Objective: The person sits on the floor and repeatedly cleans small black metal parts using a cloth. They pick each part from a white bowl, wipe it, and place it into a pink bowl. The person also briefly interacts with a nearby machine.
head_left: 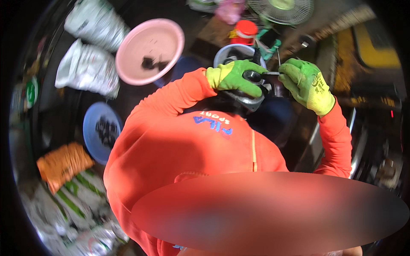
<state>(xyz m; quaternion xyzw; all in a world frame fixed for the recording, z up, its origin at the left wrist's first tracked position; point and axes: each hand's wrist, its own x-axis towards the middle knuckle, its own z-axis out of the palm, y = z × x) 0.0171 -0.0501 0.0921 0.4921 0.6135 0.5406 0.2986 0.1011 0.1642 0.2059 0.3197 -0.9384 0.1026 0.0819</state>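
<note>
Both my hands wear green gloves with yellow cuffs. My left hand point(240, 77) is closed around a black round part point(253, 77) with a glossy face. Level with it on the right, my right hand point(304, 82) pinches a thin metal tool point(271, 73), whose far end reaches the black part. The tool's exact kind cannot be made out, and its grip is hidden in the glove. Below my left hand is a dark grey metal block point(252, 103), partly covered by the glove and sleeve. A pale blue bucket point(219, 55) with dark parts stands just beyond.
A pink basin point(128, 55) with a few dark pieces lies at far left. Nearer is a blue basin point(92, 138) of black parts. White sacks point(87, 68) and an orange bag point(64, 164) line the left. A red container point(245, 32) and a fan point(282, 9) stand beyond my hands.
</note>
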